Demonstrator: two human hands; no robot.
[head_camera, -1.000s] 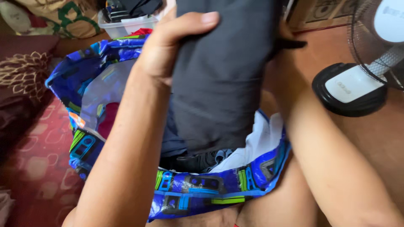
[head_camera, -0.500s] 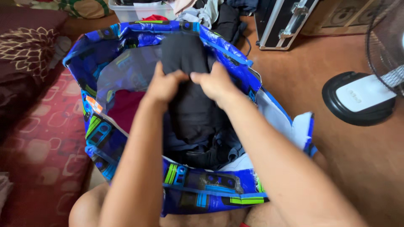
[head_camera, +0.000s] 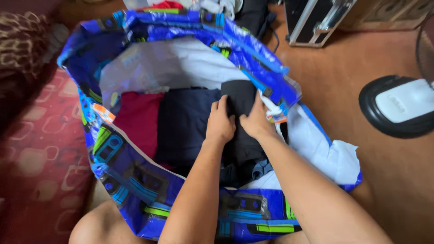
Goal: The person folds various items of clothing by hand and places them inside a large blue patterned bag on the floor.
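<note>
Head view looks down into a large blue printed tote bag [head_camera: 135, 180] standing open between the person's knees. Both hands are inside its mouth, side by side and nearly touching, pressed flat on a folded black garment [head_camera: 239, 97] that stands at the right end of the stack of clothes in the bag. The left hand [head_camera: 220, 123] lies palm down on the garment's left edge, fingers together and pointing away from the person, not curled around anything. The right hand [head_camera: 256, 121] rests just beside it on the garment's right side, against the bag's right wall; whether its fingers pinch the cloth or only press on it cannot be told. The garment reaches out beyond the fingertips of both hands and continues under the palms toward the wrists.

Left of the black garment, touching it, lies a folded navy garment [head_camera: 183, 124], and beyond that a dark red garment [head_camera: 135, 119] against the bag's left wall. The bag's white lining [head_camera: 181, 65] shows on its far side. On the brown floor [head_camera: 343, 72] to the right stands the white-and-black base of a fan [head_camera: 398, 106], well apart from the bag. A metal-edged case [head_camera: 316, 20] sits at the top right, and a red patterned mat [head_camera: 40, 149] lies to the left.
</note>
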